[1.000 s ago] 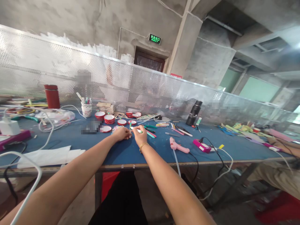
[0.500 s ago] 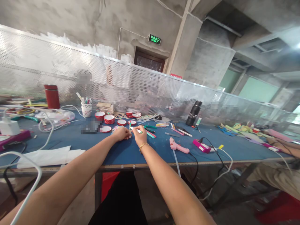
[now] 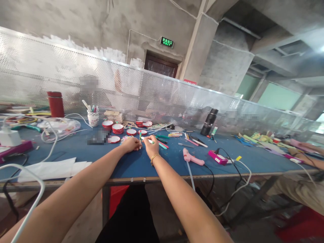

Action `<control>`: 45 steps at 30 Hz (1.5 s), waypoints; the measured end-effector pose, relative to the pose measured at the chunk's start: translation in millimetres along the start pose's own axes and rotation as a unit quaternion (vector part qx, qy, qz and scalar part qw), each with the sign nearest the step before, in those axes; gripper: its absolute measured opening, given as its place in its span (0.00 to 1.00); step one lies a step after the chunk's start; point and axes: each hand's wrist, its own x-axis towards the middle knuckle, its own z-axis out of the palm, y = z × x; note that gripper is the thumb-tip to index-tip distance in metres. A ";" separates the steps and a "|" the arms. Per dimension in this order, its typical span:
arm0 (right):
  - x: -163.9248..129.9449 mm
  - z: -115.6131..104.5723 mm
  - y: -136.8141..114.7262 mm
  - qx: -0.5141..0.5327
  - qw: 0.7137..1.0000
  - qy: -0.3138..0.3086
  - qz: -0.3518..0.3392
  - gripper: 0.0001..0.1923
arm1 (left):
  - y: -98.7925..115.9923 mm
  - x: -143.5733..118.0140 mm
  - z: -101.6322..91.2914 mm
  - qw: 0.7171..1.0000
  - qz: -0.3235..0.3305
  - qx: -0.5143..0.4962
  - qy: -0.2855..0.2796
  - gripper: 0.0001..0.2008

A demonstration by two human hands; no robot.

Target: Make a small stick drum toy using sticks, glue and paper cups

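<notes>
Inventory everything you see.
Table: one, blue, middle
Exit sign: one, green, top
Screen: one, silver, back
Flask: one, red, back left
Pen cup: one, white, back left
Discs: several, red and white, back centre
Bottle: one, black, back right
Glue gun: one, pink, right
Sheets: few, white, left
Power strips: several, magenta, left and right
Coloured scraps: many, mixed, far right
Co-worker's arm: at least one, bare, far right
Strip: one, red, green and white, centre
Pen: one, white and green, centre
Left hand: one, bare, holding strip
Right hand: one, bare, holding pen

Red flask (image 3: 56, 105) beside perforated screen (image 3: 101, 84)
</notes>
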 end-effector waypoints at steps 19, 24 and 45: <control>1.4 -0.3 1.4 -0.004 1.000 -0.002 -0.006 0.07 | 0.3 -0.6 -0.4 1.000 0.003 0.017 0.003 0.19; 3.3 -2.4 3.7 -0.017 1.000 0.017 0.016 0.06 | 0.5 -0.1 -0.8 1.000 0.000 0.023 0.003 0.19; -0.5 -1.5 -3.0 0.004 1.000 -0.007 0.011 0.06 | 4.5 -4.3 -1.4 1.000 0.006 0.005 0.001 0.17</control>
